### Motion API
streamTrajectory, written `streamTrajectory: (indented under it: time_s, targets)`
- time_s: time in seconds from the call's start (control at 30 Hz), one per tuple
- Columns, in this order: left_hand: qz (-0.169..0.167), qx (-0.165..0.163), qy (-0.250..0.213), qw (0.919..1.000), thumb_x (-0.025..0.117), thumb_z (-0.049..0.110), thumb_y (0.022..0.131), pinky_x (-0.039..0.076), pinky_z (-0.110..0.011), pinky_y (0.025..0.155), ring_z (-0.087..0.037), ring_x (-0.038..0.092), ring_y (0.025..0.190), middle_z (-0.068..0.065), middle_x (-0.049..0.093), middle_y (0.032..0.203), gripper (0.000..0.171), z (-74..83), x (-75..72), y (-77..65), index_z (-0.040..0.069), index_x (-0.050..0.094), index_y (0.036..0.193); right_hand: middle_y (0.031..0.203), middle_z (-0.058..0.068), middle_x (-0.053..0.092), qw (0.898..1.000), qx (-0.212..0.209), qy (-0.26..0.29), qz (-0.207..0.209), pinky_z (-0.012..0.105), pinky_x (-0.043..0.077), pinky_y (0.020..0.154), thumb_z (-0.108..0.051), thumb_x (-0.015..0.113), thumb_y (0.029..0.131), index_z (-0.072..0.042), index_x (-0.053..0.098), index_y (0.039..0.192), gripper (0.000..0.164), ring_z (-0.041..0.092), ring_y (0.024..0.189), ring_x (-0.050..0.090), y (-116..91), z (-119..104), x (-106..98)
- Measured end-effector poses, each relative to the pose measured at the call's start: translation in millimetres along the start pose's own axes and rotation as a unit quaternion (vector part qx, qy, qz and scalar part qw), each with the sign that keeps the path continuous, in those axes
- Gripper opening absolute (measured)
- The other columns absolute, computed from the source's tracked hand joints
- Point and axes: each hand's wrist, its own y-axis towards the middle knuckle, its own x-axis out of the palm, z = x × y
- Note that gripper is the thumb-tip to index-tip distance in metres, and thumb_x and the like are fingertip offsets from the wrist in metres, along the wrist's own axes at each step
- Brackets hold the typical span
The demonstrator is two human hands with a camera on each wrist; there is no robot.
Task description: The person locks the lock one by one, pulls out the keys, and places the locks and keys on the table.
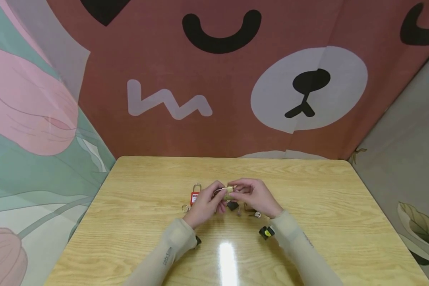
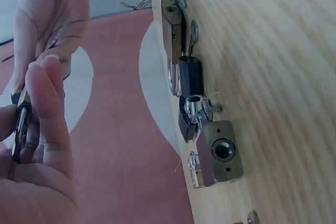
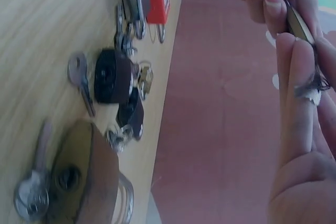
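A small brass padlock is held up between both hands above the table in the head view. My left hand grips it from the left; the metal shackle shows between that hand's fingers in the left wrist view. From the right, my right hand pinches the padlock with thumb and fingers. In the right wrist view the padlock's narrow edge faces the camera. A blurred dark and silvery piece sits by the right fingertips; its kind is unclear. Fingers hide much of the padlock.
On the wooden table lie a red padlock, a black padlock, a larger brass-faced padlock and several others. A loose key lies beside the black one. Printed cloth hangs behind the table.
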Motion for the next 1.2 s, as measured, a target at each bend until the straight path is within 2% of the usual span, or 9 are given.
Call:
streamTrajectory:
  time_s: [0.1, 0.2, 0.37, 0.57, 0.77, 0.93, 1.03, 1.2]
  targets:
    - [0.004, 0.002, 0.004, 1.0, 0.051, 0.03, 0.111, 0.06, -0.058, 0.067, -0.027, 0.071, 0.068, -0.027, 0.068, 0.087, 0.023, 0.0, 0.1, 1.0, 0.009, 0.06, 0.109, 0.096, 0.008, 0.078, 1.0, 0.002, -0.012, 0.009, 0.036, 0.063, 0.069, -0.02, 0.079, 0.094, -0.01, 0.079, 0.111, 0.02, 0.028, 0.083, 0.077, -1, 0, -5]
    - [0.001, 0.008, 0.014, 0.9999, 0.051, 0.028, 0.111, 0.061, -0.055, 0.066, -0.019, 0.069, 0.066, -0.029, 0.068, 0.087, 0.023, 1.3, 1.7, 1.4, 0.008, 0.06, 0.109, 0.094, 0.009, 0.079, 1.0, 0.004, -0.006, 0.008, 0.037, 0.063, 0.067, -0.019, 0.078, 0.095, -0.009, 0.08, 0.105, 0.014, 0.034, 0.082, 0.077, -4, 2, -11]
    - [-0.01, 0.009, 0.033, 0.9994, 0.05, 0.029, 0.111, 0.062, -0.05, 0.068, -0.017, 0.069, 0.066, -0.028, 0.069, 0.09, 0.022, 3.2, 5.2, 1.3, 0.009, 0.06, 0.113, 0.094, 0.01, 0.078, 1.0, 0.007, 0.011, 0.012, 0.046, 0.064, 0.075, -0.016, 0.077, 0.095, -0.009, 0.08, 0.101, 0.01, 0.031, 0.084, 0.077, -7, 5, -15]
    - [-0.014, 0.007, 0.027, 0.9995, 0.051, 0.029, 0.111, 0.062, -0.054, 0.069, -0.027, 0.071, 0.068, -0.03, 0.069, 0.09, 0.021, 4.8, 8.2, 3.8, 0.01, 0.06, 0.113, 0.101, 0.014, 0.077, 1.0, 0.01, 0.021, 0.01, 0.05, 0.064, 0.077, -0.016, 0.078, 0.094, -0.004, 0.079, 0.104, 0.015, 0.03, 0.086, 0.077, -10, 8, -28]
    - [0.013, -0.01, 0.016, 0.9997, 0.052, 0.029, 0.11, 0.061, -0.055, 0.065, -0.036, 0.071, 0.07, -0.029, 0.07, 0.086, 0.019, 4.1, -1.7, 3.6, 0.012, 0.06, 0.108, 0.105, 0.026, 0.074, 0.996, 0.037, 0.013, 0.082, 0.04, 0.064, 0.081, -0.016, 0.077, 0.095, 0.001, 0.076, 0.108, 0.021, 0.031, 0.086, 0.077, -23, 19, -62]
    - [0.012, -0.01, 0.008, 0.9998, 0.053, 0.03, 0.11, 0.06, -0.056, 0.064, -0.042, 0.071, 0.072, -0.03, 0.069, 0.087, 0.021, 5.5, -5.2, 2.6, 0.01, 0.061, 0.108, 0.109, 0.026, 0.073, 0.994, 0.047, -0.029, 0.089, 0.042, 0.063, 0.085, -0.018, 0.074, 0.098, -0.003, 0.076, 0.11, 0.019, 0.027, 0.088, 0.078, -32, 26, -81]
    - [0.005, -0.008, 0.008, 0.9999, 0.053, 0.03, 0.11, 0.06, -0.057, 0.068, -0.044, 0.071, 0.075, -0.03, 0.069, 0.089, 0.02, 7.5, -3.4, 1.3, 0.011, 0.061, 0.11, 0.104, 0.024, 0.075, 0.992, 0.052, -0.076, 0.088, 0.04, 0.064, 0.082, -0.016, 0.073, 0.098, -0.003, 0.077, 0.108, 0.017, 0.028, 0.086, 0.077, -36, 32, -86]
    - [0.0, -0.007, 0.012, 0.9999, 0.053, 0.03, 0.11, 0.06, -0.057, 0.071, -0.038, 0.072, 0.074, -0.023, 0.069, 0.087, 0.017, 9.5, 0.3, -0.7, 0.014, 0.061, 0.109, 0.096, 0.009, 0.077, 0.977, 0.065, -0.191, 0.071, 0.029, 0.058, 0.074, -0.012, 0.075, 0.096, -0.005, 0.079, 0.104, 0.011, 0.02, 0.086, 0.072, -42, 44, -93]
